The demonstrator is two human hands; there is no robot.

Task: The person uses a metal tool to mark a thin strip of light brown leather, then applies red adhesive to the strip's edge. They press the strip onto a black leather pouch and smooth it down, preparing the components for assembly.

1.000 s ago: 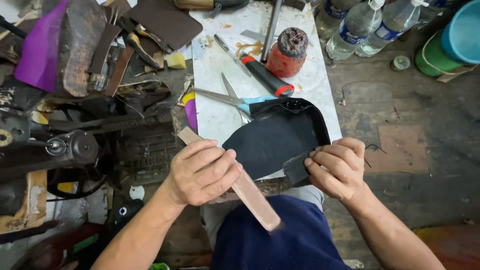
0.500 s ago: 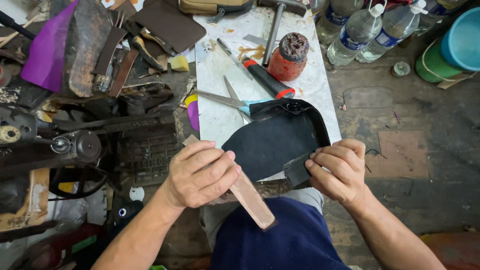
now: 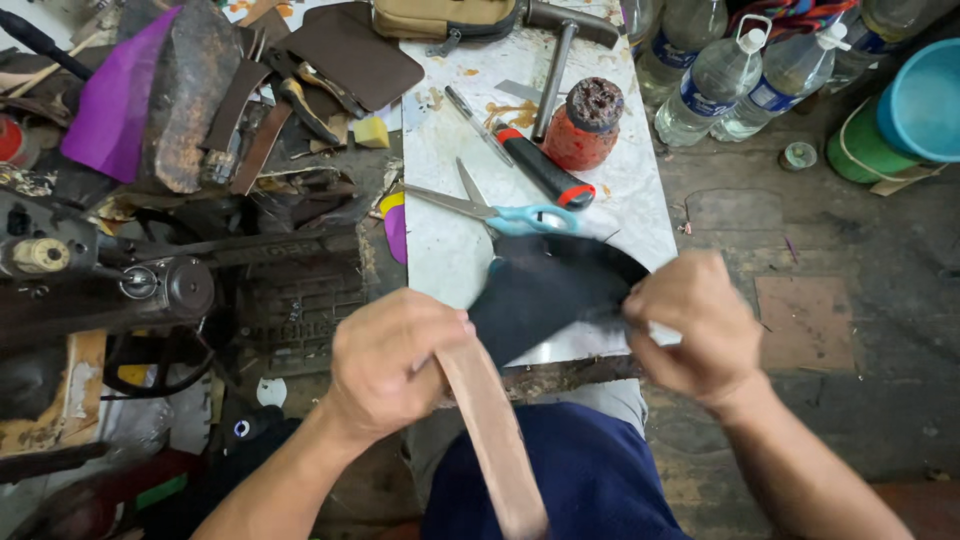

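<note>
My left hand (image 3: 390,365) is closed around a flat tan wooden stick (image 3: 490,440) that slants down toward my lap. My right hand (image 3: 695,325) pinches the right edge of a black leather piece (image 3: 545,295). That piece lies on the near end of a white worktop (image 3: 445,250), between both hands. The left hand's knuckles rest against the leather's left edge. Both hands look slightly blurred.
Blue-handled scissors (image 3: 500,212), a red-and-black handled tool (image 3: 545,168), an orange pot (image 3: 585,125) and a hammer (image 3: 560,50) lie on the worktop. A dark sewing machine (image 3: 150,285) and leather scraps crowd the left. Plastic bottles (image 3: 720,80) and coloured tubs (image 3: 900,110) stand at the right.
The view has dropped closer to the worktop. My left hand has slid down the stick toward me, and my right hand has shifted along the leather's edge.
</note>
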